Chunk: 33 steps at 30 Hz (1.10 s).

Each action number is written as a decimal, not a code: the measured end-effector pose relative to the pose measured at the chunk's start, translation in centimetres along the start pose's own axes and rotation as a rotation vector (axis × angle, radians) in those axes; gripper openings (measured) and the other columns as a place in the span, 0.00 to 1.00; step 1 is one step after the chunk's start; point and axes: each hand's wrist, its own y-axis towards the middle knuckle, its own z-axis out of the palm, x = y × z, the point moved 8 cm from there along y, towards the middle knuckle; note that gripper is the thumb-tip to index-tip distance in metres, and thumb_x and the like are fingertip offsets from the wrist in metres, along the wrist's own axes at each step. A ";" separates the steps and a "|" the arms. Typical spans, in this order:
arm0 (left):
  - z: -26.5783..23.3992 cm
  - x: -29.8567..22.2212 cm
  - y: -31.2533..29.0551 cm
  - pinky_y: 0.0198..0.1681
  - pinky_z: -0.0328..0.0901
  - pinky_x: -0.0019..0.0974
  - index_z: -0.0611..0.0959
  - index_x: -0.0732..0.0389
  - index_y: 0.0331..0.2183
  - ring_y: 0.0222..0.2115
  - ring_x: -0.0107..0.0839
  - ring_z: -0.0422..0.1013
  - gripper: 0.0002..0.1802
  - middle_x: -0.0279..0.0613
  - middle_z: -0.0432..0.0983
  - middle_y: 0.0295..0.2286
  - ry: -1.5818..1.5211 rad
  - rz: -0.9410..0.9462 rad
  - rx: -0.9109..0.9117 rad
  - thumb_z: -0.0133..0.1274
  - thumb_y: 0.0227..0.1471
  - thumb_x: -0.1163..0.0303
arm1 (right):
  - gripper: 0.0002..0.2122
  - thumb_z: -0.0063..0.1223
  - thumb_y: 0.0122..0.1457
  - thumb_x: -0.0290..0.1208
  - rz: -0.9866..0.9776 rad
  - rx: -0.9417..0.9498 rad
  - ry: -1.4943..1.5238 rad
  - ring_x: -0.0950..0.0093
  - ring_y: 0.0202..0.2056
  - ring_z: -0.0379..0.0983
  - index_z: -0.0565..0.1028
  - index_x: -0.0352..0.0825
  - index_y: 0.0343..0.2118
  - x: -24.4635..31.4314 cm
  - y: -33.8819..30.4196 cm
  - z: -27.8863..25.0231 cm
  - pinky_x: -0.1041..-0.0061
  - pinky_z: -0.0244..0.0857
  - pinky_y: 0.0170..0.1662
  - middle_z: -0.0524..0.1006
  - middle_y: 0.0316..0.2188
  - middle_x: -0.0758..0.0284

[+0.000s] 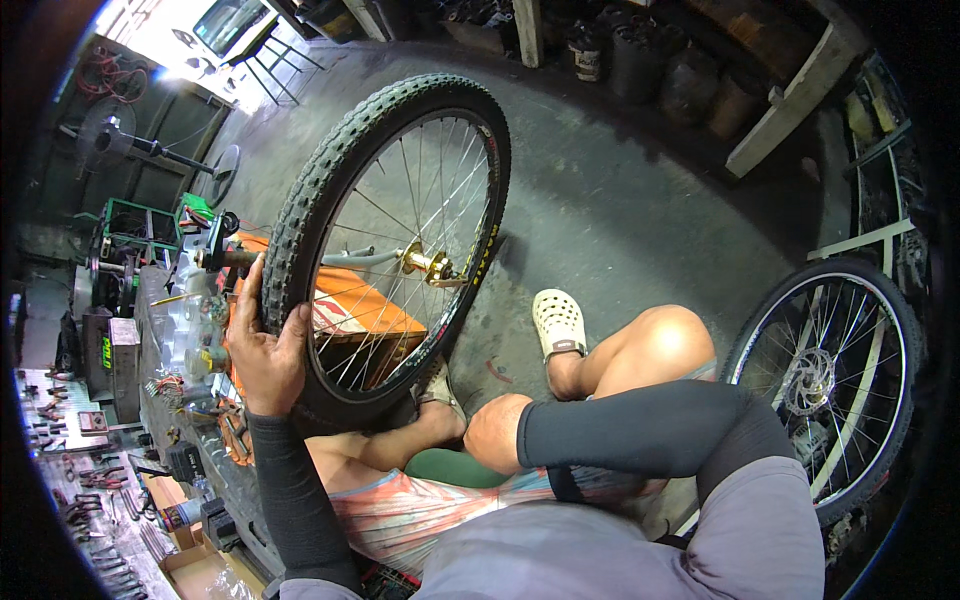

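Upright wheel [300, 215] stands before the seated person, off the right-hand edge of the cluttered tabletop [215, 462]; its contact with the floor [620, 220] is out of sight. Left hand [268, 365] closed on the tyre's near left side, fingers over the tread, thumb along the sidewall: likely a steadying hold, since a lone wheel could roll or tip. Right hand [495, 432] low between the legs, near the left foot; fingers hidden, so cannot tell whether they hold anything. The hub [428, 262] sits clear of the hands, the rim being the handier grip, it seems. Spare wheel [905, 340] stands at far right beside a pale frame [880, 238], probably propped there to keep floor space free. Small tools crowd the tabletop, presumably for easy reach from the seat. Count: wheels, two, one held and one apart; gold hub, one, on the held wheel; disc rotor [808, 381], one, on the spare; pale clogs, two, right one [560, 322] plain to see, left one [440, 385] partly hidden; standing fan [105, 135], one, beyond the tabletop's far end. Pliers and other hand tools: many, too small and overlapped to number.
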 end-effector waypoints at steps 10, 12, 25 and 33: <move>-1.5 1.5 0.6 0.63 0.68 0.41 0.70 0.74 0.67 0.58 0.38 0.75 0.38 0.57 0.76 0.59 0.026 0.078 -0.030 0.64 0.59 0.76 | 0.13 0.57 0.59 0.30 0.011 0.084 0.007 0.58 0.46 0.87 0.88 0.33 0.42 -0.4 -0.2 0.2 0.58 0.80 0.47 0.88 0.41 0.53; -1.7 1.8 0.6 0.63 0.68 0.40 0.70 0.74 0.67 0.58 0.38 0.75 0.38 0.57 0.76 0.59 0.045 0.078 -0.033 0.65 0.59 0.75 | 0.13 0.59 0.56 0.30 0.002 0.075 0.004 0.57 0.45 0.87 0.88 0.33 0.42 -0.5 0.3 0.5 0.57 0.80 0.46 0.88 0.41 0.53; -2.2 2.7 -0.3 0.67 0.63 0.42 0.71 0.73 0.67 0.61 0.40 0.72 0.39 0.57 0.73 0.62 0.095 0.059 -0.053 0.67 0.59 0.71 | 0.14 0.64 0.51 0.29 0.073 0.110 0.028 0.56 0.43 0.87 0.89 0.32 0.41 -1.5 1.0 0.6 0.55 0.80 0.45 0.88 0.39 0.52; -1.9 2.1 -0.1 0.60 0.70 0.39 0.74 0.72 0.65 0.54 0.36 0.77 0.38 0.53 0.80 0.55 0.029 0.073 -0.080 0.67 0.56 0.76 | 0.14 0.63 0.57 0.35 0.083 0.057 0.065 0.52 0.41 0.86 0.86 0.26 0.34 -6.5 4.7 2.3 0.55 0.79 0.45 0.86 0.33 0.48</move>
